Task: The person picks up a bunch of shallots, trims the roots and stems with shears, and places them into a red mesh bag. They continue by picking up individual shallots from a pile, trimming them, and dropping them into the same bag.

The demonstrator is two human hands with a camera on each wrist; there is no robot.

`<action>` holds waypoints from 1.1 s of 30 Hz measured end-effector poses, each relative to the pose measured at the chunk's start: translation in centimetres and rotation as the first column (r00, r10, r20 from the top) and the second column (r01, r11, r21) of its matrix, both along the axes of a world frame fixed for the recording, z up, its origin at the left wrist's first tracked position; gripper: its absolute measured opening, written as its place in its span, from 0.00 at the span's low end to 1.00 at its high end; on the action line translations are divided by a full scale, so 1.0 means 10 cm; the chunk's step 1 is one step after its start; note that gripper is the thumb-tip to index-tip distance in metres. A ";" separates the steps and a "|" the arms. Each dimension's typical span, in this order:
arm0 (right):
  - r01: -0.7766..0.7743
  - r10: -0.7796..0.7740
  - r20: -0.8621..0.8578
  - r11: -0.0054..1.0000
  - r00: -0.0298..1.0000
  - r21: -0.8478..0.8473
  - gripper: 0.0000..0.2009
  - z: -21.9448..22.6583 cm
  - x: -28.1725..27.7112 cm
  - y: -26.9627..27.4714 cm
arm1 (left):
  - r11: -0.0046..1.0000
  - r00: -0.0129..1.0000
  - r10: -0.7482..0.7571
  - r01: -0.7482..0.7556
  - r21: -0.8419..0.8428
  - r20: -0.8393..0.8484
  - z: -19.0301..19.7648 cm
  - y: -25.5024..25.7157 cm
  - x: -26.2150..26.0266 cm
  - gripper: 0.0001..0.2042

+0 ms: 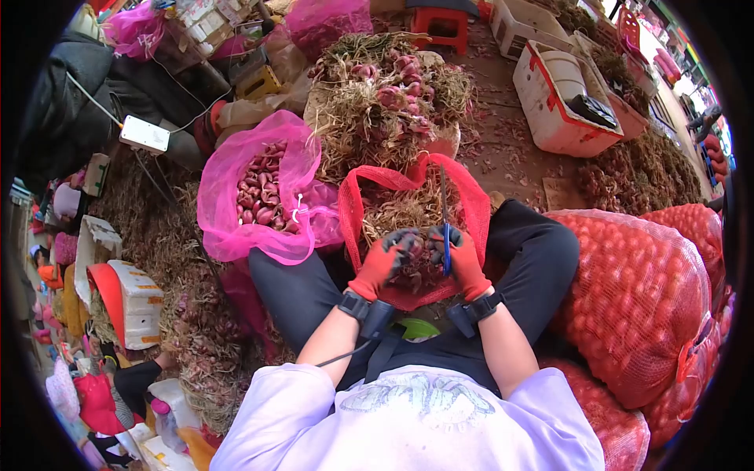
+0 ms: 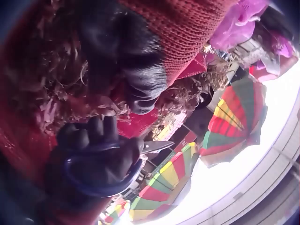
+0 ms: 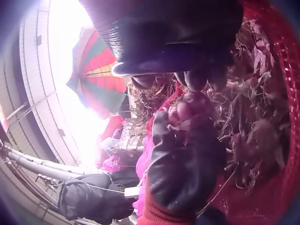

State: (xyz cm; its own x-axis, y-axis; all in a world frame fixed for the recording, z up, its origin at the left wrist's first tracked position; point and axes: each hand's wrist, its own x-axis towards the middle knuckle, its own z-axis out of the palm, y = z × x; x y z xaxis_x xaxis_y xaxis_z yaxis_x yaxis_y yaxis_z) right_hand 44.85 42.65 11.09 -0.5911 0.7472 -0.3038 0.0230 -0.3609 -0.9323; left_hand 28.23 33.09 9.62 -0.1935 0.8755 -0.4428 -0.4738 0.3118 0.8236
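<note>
Both hands wear red knit gloves with dark coated palms and work over a red mesh bag (image 1: 475, 204) between the knees. Small reddish shallots (image 3: 180, 114) are pinched in the curled fingers of my left hand (image 1: 385, 261). My right hand (image 1: 462, 259) grips blue-handled scissors (image 1: 447, 247), their blades pointing away from the body. In the left wrist view, the scissors' loop (image 2: 89, 190) goes round the right hand's fingers. The right fingertips are right at the shallots in the right wrist view. Dry stems and skins (image 1: 408, 210) fill the bag below.
Loose shallots lie in a pink mesh bag (image 1: 206, 192) at left. A pile of stemmed shallots (image 1: 385, 102) stands ahead. Full red net sacks (image 1: 628, 290) crowd the right side. Beyond are a foam box (image 1: 550, 129) and a red stool (image 1: 440, 23). A white power strip (image 1: 144, 133) hangs upper left.
</note>
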 end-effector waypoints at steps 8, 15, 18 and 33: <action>-0.237 0.204 -0.129 0.914 0.970 -0.329 0.13 0.10 -0.22 -0.27 | 0.976 0.885 0.207 -0.160 0.146 -0.416 -0.01 -0.12 0.07 0.10; -0.063 0.030 -0.197 0.984 0.980 -0.167 0.14 0.03 -0.20 -0.20 | 0.989 0.992 0.064 -0.050 0.136 -0.106 -0.30 0.01 0.00 0.08; -0.108 0.062 -0.253 0.979 0.965 -0.173 0.18 0.12 -0.21 -0.24 | 0.966 0.969 0.245 -0.242 0.094 -0.020 -0.11 -0.12 0.12 0.07; -0.066 0.092 -0.171 0.986 0.981 0.153 0.23 0.19 -0.36 -0.25 | 0.963 0.765 0.086 -0.229 0.144 0.638 0.19 0.05 -0.07 0.15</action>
State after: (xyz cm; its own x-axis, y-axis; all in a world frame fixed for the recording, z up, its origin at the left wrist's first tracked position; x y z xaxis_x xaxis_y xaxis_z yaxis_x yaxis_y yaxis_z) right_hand 41.22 40.17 13.00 -0.6846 0.7245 -0.0805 -0.1236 -0.2242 -0.9667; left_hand 27.55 33.60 11.50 -0.0820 0.9397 -0.3321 -0.9294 0.0482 0.3658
